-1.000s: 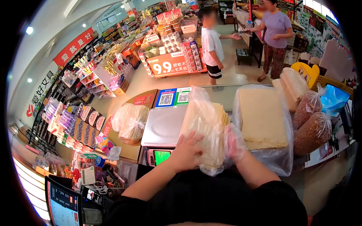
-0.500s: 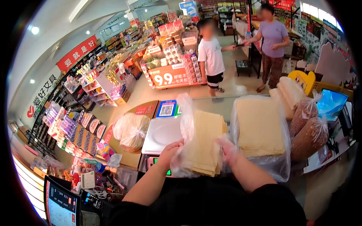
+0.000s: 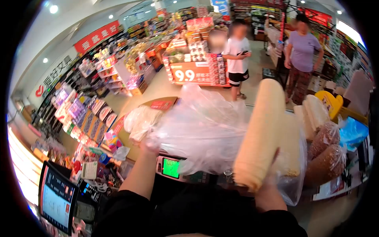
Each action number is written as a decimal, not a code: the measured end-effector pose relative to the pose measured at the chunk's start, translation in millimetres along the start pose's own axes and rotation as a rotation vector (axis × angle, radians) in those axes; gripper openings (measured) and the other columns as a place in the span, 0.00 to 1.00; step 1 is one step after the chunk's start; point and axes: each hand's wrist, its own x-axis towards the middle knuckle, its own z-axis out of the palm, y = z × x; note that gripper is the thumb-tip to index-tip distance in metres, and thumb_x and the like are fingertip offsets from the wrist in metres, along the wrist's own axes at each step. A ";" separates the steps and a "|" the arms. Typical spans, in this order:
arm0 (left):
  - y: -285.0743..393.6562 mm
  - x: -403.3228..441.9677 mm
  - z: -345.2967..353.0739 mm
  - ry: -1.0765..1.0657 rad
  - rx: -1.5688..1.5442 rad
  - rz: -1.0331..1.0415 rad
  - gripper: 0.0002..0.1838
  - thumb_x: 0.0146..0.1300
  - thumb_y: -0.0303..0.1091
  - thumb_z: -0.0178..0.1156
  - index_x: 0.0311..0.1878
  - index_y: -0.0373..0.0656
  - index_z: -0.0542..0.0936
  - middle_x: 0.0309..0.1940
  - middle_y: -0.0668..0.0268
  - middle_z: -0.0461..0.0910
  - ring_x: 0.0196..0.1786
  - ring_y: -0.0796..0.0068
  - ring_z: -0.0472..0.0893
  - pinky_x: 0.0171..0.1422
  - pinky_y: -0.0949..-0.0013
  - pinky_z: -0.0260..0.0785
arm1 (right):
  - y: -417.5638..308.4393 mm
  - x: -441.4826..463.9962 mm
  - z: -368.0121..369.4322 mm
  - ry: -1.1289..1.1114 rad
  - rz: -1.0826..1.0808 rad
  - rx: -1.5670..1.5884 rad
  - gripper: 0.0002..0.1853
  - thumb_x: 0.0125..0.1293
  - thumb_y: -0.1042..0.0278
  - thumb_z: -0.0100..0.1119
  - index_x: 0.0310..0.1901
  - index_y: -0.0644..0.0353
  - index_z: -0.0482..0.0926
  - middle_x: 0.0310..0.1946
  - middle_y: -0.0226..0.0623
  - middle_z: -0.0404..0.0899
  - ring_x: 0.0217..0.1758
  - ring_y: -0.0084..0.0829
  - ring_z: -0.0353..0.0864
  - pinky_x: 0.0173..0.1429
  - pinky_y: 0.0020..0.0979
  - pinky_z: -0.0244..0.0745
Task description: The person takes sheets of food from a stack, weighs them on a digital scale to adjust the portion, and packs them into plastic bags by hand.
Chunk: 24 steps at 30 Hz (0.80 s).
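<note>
In the head view my right hand (image 3: pixel 269 182) grips a folded bundle of thin yellowish sheets (image 3: pixel 258 134), which look like tofu skin, and holds it up tilted. Clear film seems to cover part of that hand. My left hand (image 3: pixel 151 143), blurred, is closed on the edge of a clear plastic bag (image 3: pixel 205 126) spread out over the scale (image 3: pixel 160 167). The scale's display is lit green; its pan is hidden. Behind the bundle lies a stack of similar sheets (image 3: pixel 292 146) on plastic, partly covered.
A knotted bag of pale food (image 3: pixel 142 120) stands left of the scale. Bags of brown food (image 3: pixel 325 166) and pale rolls (image 3: pixel 316 112) sit at right. A monitor (image 3: pixel 57 201) is at lower left. Two people (image 3: pixel 237 53) (image 3: pixel 302 51) stand beyond the counter.
The sheets, flat between both hands before, are now folded in my right hand, raised and moved right. My left hand has moved left, stretching the bag. The two people have drawn their hands apart.
</note>
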 end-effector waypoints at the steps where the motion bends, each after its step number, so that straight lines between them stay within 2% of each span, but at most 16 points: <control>1: -5.9 0.8 -11.5 0.055 -0.005 0.016 0.22 0.69 0.32 0.43 0.59 0.27 0.74 0.58 0.46 0.79 0.59 0.50 0.81 0.65 0.48 0.77 | -2.1 -1.4 -0.8 0.015 -0.022 -0.029 0.33 0.68 0.48 0.53 0.70 0.57 0.69 0.66 0.47 0.75 0.66 0.48 0.76 0.70 0.49 0.73; 4: -27.0 21.9 -43.0 0.190 -0.064 -0.019 0.21 0.69 0.31 0.42 0.57 0.26 0.74 0.54 0.47 0.81 0.58 0.48 0.82 0.66 0.45 0.76 | -9.3 -2.5 -3.0 0.074 -0.060 -0.097 0.33 0.68 0.48 0.53 0.71 0.57 0.69 0.66 0.47 0.74 0.66 0.48 0.75 0.71 0.50 0.73; 5: -28.6 25.0 -53.8 0.178 -0.070 -0.066 0.19 0.68 0.30 0.43 0.55 0.27 0.74 0.52 0.49 0.82 0.56 0.50 0.83 0.66 0.46 0.76 | -11.7 -3.4 -5.8 0.108 -0.073 -0.128 0.33 0.68 0.48 0.53 0.71 0.57 0.69 0.66 0.47 0.74 0.66 0.48 0.75 0.71 0.50 0.73; 8: -30.7 32.0 -77.9 0.054 -0.118 -0.024 0.18 0.68 0.29 0.45 0.55 0.29 0.75 0.52 0.51 0.82 0.54 0.54 0.84 0.64 0.49 0.77 | -18.2 5.7 -12.8 0.184 -0.114 -0.232 0.33 0.68 0.48 0.53 0.71 0.57 0.69 0.66 0.47 0.74 0.67 0.48 0.75 0.71 0.50 0.73; 9: -24.3 28.3 -77.6 -0.067 -0.138 0.011 0.17 0.68 0.28 0.46 0.56 0.32 0.74 0.52 0.53 0.82 0.53 0.57 0.84 0.64 0.53 0.76 | -21.6 9.9 -17.4 0.206 -0.128 -0.267 0.33 0.69 0.48 0.53 0.71 0.57 0.69 0.66 0.47 0.74 0.67 0.48 0.75 0.71 0.50 0.73; 12: 3.1 0.9 -53.8 -0.144 -0.104 0.179 0.17 0.68 0.29 0.47 0.58 0.36 0.73 0.53 0.54 0.82 0.55 0.58 0.83 0.65 0.55 0.75 | -32.5 23.9 -28.6 0.278 -0.176 -0.371 0.33 0.69 0.47 0.52 0.71 0.57 0.69 0.67 0.47 0.74 0.67 0.48 0.75 0.71 0.50 0.72; 14: 16.3 1.8 -62.8 0.037 -0.108 0.090 0.18 0.69 0.30 0.46 0.59 0.38 0.73 0.55 0.57 0.82 0.57 0.59 0.82 0.66 0.55 0.74 | -37.7 33.6 -35.9 0.315 -0.195 -0.426 0.33 0.69 0.47 0.52 0.71 0.57 0.68 0.67 0.47 0.73 0.67 0.48 0.75 0.71 0.50 0.72; 16: 43.7 -46.1 -28.4 0.277 -0.141 0.061 0.18 0.71 0.31 0.45 0.59 0.38 0.74 0.54 0.56 0.82 0.57 0.59 0.83 0.65 0.55 0.75 | -51.1 36.1 -40.8 0.350 -0.215 -0.467 0.33 0.69 0.47 0.52 0.71 0.57 0.68 0.67 0.47 0.73 0.67 0.48 0.74 0.71 0.50 0.72; 20: 3.5 17.7 -139.8 -0.127 0.152 0.096 0.18 0.74 0.40 0.49 0.60 0.43 0.76 0.49 0.58 0.85 0.56 0.58 0.83 0.61 0.46 0.76 | -60.6 34.2 -44.8 0.381 -0.235 -0.529 0.33 0.69 0.47 0.52 0.71 0.57 0.68 0.67 0.47 0.73 0.68 0.48 0.74 0.72 0.50 0.72; 21: -7.1 25.9 -156.1 -0.089 0.128 0.026 0.23 0.75 0.44 0.51 0.67 0.44 0.70 0.60 0.57 0.79 0.59 0.59 0.81 0.58 0.49 0.77 | -64.3 33.7 -43.3 0.384 -0.235 -0.533 0.34 0.69 0.47 0.52 0.71 0.57 0.68 0.68 0.47 0.73 0.68 0.48 0.74 0.72 0.50 0.72; 24: 2.3 -50.0 -102.2 0.154 0.057 0.011 0.30 0.76 0.47 0.52 0.74 0.43 0.59 0.73 0.56 0.65 0.64 0.58 0.75 0.59 0.56 0.76 | -75.6 28.1 -41.1 0.409 -0.250 -0.569 0.34 0.70 0.46 0.52 0.72 0.57 0.68 0.68 0.47 0.73 0.68 0.48 0.74 0.72 0.50 0.71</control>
